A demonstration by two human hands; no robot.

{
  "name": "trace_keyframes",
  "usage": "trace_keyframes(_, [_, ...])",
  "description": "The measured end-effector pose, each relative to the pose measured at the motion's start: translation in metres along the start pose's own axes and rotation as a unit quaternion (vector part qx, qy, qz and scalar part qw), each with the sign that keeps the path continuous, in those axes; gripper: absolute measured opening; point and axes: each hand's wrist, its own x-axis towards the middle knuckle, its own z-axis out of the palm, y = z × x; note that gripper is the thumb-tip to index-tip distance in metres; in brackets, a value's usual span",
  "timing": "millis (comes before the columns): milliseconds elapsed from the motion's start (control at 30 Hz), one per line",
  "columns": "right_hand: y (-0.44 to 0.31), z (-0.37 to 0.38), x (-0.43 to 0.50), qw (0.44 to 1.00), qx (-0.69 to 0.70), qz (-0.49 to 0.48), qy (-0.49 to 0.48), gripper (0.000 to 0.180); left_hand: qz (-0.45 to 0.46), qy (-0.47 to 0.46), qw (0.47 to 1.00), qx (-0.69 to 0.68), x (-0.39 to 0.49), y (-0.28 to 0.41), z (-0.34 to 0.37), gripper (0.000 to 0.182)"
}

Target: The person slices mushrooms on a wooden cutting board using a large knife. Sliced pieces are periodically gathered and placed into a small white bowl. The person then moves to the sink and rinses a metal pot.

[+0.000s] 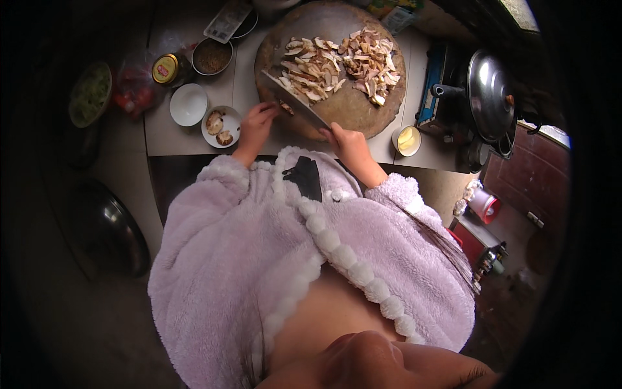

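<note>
My right hand (351,150) grips the handle of a cleaver (307,111), whose blade slants up and left over the round wooden chopping block (335,116). At the block's lower left edge is my left hand (256,129), fingertips near a small brown mushroom piece (286,108). Whether that piece lies on the wood or clings to the blade, I cannot tell, nor whether the fingers pinch anything. Beyond the blade lies a pile of sliced mushrooms (313,70), with a second sliced pile (371,63) to its right. A white bowl (208,137) beside my left hand holds mushroom pieces (214,122).
Left stand an empty white bowl (188,104), a gold-lidded jar (165,68), a bowl of brown contents (212,57) and a bag of red items (133,95). Right are a cup of yellow slices (407,139) and a lidded pan (491,97) on a stove (432,90).
</note>
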Motion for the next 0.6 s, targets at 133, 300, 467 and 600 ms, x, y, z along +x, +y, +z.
trace_keyframes(133, [0.002, 0.013, -0.004, 0.999, -0.005, -0.025, -0.038, 0.025, -0.034, 0.018, 0.999, -0.033, -0.004, -0.014, -0.041, 0.016])
trace_keyframes(300, [0.02, 0.018, 0.007, 0.997, -0.044, -0.04, -0.048, 0.027, -0.123, 0.046, 0.991, -0.041, -0.012, -0.041, -0.088, 0.02])
trace_keyframes(467, [0.044, -0.002, 0.024, 0.992, -0.116, -0.054, -0.018, 0.029, -0.246, -0.049, 0.963, 0.1, -0.023, -0.078, -0.122, 0.032])
trace_keyframes(600, [0.051, -0.01, 0.034, 0.991, -0.111, -0.074, -0.024, 0.032, -0.214, -0.065, 0.968, 0.118, -0.033, -0.102, -0.122, 0.032])
